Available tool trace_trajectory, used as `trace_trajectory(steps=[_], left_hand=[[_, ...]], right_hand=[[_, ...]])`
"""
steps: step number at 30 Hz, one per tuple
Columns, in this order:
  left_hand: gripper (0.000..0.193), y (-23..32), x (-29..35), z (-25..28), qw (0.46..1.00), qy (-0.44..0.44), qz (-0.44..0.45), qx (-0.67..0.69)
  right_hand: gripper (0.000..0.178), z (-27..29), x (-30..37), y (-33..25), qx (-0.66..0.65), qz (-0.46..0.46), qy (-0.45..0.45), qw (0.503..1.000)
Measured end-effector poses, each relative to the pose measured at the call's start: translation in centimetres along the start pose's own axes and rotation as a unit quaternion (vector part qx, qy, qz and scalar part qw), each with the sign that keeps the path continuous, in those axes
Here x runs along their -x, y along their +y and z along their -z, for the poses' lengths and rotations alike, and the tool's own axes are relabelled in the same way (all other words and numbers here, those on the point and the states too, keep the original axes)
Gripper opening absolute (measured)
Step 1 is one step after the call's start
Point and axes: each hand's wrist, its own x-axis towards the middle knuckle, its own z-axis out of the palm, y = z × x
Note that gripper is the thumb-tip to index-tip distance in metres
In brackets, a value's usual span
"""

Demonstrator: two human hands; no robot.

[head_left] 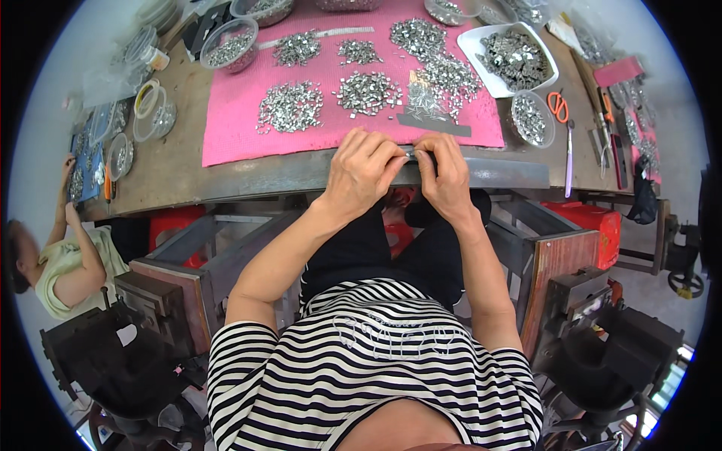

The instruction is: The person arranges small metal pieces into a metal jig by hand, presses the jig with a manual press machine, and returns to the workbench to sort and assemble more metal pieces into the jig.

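My left hand (359, 167) and my right hand (447, 177) meet over the front edge of the workbench. Thumbs and fingers are pinched together around a small silvery metal piece (411, 152), mostly hidden by the fingertips. Just beneath runs a grey metal bar (505, 174) along the bench edge. Beyond my hands lies a pink mat (235, 113) bearing loose heaps of small shiny metal parts (292, 105). Closest to my right hand are a flat grey strip (435, 125) and a bunch of thin metal pins (426, 101).
Right of the mat stand a white tray (481, 39) of metal parts, a round tub (531, 120), orange-handled scissors (557, 106) and a purple-handled tool (568, 169). At left are more plastic tubs (230, 45). A co-worker (75, 259) sits far left. Vises (150, 301) flank me.
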Motion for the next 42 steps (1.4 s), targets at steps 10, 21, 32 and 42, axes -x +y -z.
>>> trace_trajectory(steps=[10,21,32,42], left_hand=[[0.011,-0.3,-0.9,0.1,0.999,0.003,0.034,-0.004],[0.012,-5.1,-6.2,-0.8,0.991,-0.103,0.006,-0.084],[0.014,-5.4,-7.8,-2.1,0.976,-0.182,-0.007,-0.118],[0.013,-5.1,-6.3,-1.6,0.992,-0.098,-0.05,-0.058]], right_hand=[[0.01,0.2,-0.2,0.1,0.029,0.013,-0.011,0.999],[0.01,0.7,-0.2,-0.6,0.086,0.079,-0.021,0.993],[0.007,0.5,0.8,0.5,-0.047,-0.094,0.06,0.993],[0.008,1.7,-1.1,1.5,-0.016,-0.078,0.04,0.996]])
